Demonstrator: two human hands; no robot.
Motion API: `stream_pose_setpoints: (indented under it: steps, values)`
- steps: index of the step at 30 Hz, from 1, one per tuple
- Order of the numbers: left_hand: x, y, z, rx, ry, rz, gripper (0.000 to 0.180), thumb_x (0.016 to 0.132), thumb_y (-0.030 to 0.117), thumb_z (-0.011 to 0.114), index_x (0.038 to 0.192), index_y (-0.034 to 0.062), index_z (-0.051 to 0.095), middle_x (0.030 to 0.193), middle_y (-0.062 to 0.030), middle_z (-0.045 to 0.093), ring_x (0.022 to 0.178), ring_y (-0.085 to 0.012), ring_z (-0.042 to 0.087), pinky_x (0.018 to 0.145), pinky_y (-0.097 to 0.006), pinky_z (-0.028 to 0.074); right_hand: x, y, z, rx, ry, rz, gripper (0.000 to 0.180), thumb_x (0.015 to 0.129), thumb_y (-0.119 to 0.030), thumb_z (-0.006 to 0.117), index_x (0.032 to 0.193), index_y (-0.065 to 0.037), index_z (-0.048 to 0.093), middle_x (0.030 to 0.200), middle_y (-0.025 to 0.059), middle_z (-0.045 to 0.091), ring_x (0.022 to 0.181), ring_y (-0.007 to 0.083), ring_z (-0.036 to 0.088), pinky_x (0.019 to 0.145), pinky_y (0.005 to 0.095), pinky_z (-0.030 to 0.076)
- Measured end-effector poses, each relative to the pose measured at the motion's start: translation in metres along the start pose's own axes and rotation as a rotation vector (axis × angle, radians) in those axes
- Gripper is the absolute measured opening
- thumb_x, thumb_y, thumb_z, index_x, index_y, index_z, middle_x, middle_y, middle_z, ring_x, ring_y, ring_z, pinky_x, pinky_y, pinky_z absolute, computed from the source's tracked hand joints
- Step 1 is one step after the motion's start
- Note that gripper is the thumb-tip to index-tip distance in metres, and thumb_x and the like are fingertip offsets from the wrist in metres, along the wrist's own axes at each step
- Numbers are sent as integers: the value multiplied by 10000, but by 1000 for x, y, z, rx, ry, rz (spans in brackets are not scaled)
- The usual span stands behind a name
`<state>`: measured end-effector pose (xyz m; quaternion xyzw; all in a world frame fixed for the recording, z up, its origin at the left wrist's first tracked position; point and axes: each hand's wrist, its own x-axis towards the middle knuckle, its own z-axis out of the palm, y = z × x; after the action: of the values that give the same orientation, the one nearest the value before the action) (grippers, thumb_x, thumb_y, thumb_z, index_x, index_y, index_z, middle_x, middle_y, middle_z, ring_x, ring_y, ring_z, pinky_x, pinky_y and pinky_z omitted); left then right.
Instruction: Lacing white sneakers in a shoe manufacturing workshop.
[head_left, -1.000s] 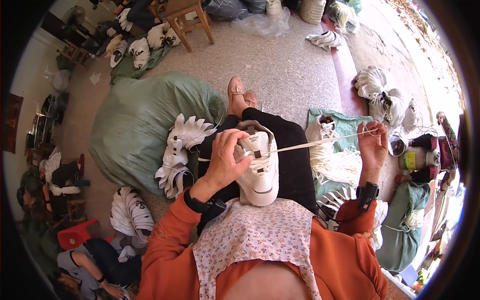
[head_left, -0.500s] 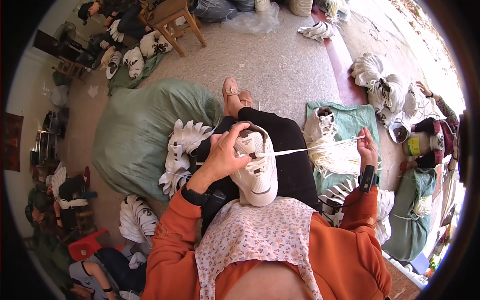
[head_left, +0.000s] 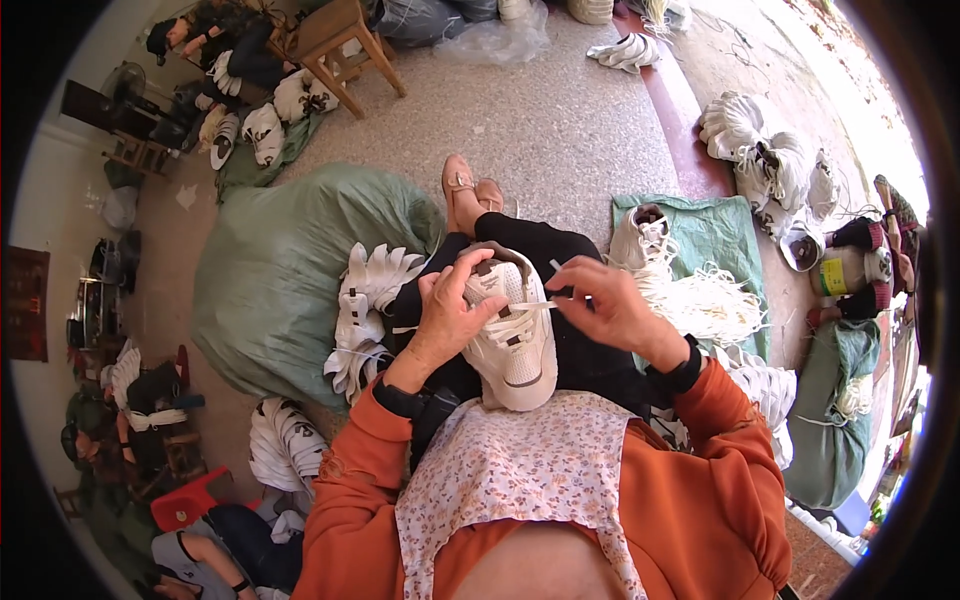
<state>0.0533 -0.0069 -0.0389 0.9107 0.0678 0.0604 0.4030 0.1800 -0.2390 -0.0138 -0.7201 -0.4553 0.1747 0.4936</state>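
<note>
White sneaker (head_left: 512, 335) held on lap by left hand (head_left: 448, 318), fingers clasped over upper. Right hand (head_left: 610, 305), previously outstretched at 3 o'clock, now drawn close, fingers pinching white lace (head_left: 528, 306); lace pulled through, slack gone.

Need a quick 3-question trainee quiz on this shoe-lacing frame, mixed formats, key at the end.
1. True or false: the left hand grips the white sneaker on the lap.
2. Multiple choice: what does the right hand pinch? A) a white lace B) scissors C) a brush
3. Short answer: what lies on the green cloth to the person's right?

Key:
1. True; the left hand wraps around the sneaker's upper part.
2. A; the lace runs across the sneaker's eyelets to the fingers.
3. A loose bundle of white laces and another white shoe.
</note>
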Motion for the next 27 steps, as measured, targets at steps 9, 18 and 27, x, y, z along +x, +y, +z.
stream_pose_setpoints:
  steps: [9,18,27]
  values:
    - [3,4,-13,-41,-113,14,758,690,170,762,1393,105,485,1220,-94,640,1131,-253,605,1028,-373,379,18,5,37,-510,-106,-381,113,826,-78,636,909,-53,564,884,87,532,746,237,645,581,375,511]
    - [1,-3,-15,-271,-146,-51,739,696,157,758,1385,89,499,1276,-82,603,1174,-247,537,1080,-382,291,25,-27,28,-790,-292,-2,124,861,-133,608,902,-16,607,896,131,611,768,282,679,595,404,528]
    - [18,31,-17,88,136,333,344,778,119,753,1103,86,647,987,-66,618,931,-271,601,846,-373,446,7,9,-10,-100,58,181,182,963,-81,530,1108,5,599,842,156,664,703,297,652,650,393,523]
